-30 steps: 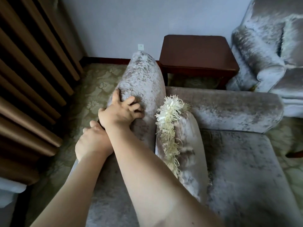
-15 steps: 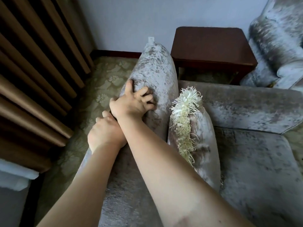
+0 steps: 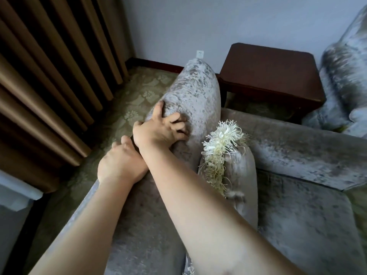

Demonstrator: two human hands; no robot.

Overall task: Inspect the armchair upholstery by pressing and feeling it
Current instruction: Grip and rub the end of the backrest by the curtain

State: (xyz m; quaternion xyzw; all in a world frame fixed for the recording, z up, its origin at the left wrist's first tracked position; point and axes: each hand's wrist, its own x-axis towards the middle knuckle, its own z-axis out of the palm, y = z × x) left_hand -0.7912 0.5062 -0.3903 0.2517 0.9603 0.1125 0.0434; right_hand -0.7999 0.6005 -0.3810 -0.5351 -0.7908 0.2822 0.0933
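The armchair (image 3: 190, 92) lies directly below me. My right hand (image 3: 158, 130) grips its padded top, fingers curled into the fabric. My left hand (image 3: 121, 165) rests on the outer edge; fingers hidden, state unclear.

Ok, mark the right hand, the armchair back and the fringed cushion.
right hand (image 3: 156, 133), head view, back of hand
armchair back (image 3: 196, 90), head view, padded top
fringed cushion (image 3: 242, 173), head view, velvet side

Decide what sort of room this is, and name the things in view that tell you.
Probably a sitting room or hotel lounge. A grey velvet armchair stands near a matching second armchair, with a dark wooden side table between them. There are also heavy brown curtains and a patterned carpet.
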